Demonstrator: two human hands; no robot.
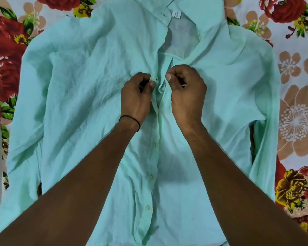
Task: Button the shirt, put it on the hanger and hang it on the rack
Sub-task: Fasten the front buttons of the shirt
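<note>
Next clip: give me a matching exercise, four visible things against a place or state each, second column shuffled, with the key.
Things:
1. shirt
2. left hand
3. right hand
4. size label

Descriptions:
A. inside the collar, at the top
B. pinches the placket edge; black band on its wrist
C. lies flat on the floral sheet, neck open, lower buttons done
D. grips the other front edge, bare wrist

Pairs: 1-C, 2-B, 3-D, 4-A

Mint shirt on a floral sheet

The shirt [82, 89] is plain mint green with pale buttons [154, 144]; the sheet [295, 107] shows red, yellow and tan flowers on white.
</note>
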